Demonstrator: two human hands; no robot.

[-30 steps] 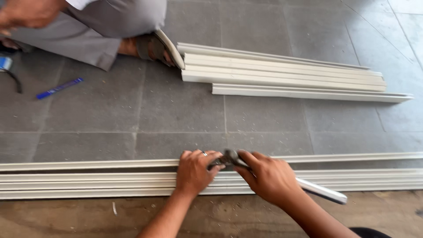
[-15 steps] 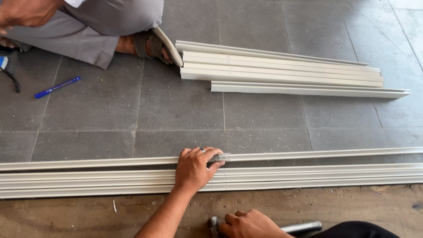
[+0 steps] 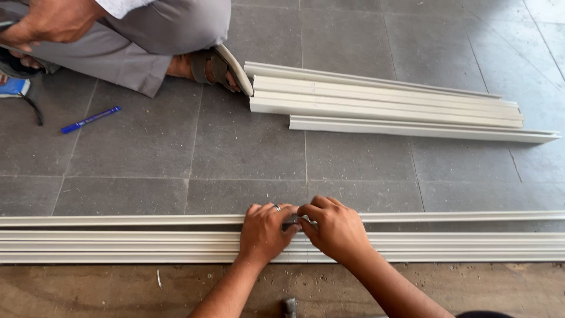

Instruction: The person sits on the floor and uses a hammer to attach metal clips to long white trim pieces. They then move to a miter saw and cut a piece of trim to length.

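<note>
Fingers of my left hand (image 3: 263,231) and right hand (image 3: 334,228) pinch together on a small dark metal piece (image 3: 291,222) atop the long white profile (image 3: 118,246) on the floor. I judge I'm positioning it; next needs steady alignment.

Left hand (image 3: 263,231) and right hand (image 3: 336,228) pinching small metal piece (image 3: 291,222), white profile (image 3: 118,244)

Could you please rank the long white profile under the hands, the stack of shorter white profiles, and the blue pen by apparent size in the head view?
1. Long white profile, spanning the frame.
2. Stack of shorter white profiles.
3. Blue pen, clearly smallest.
</note>
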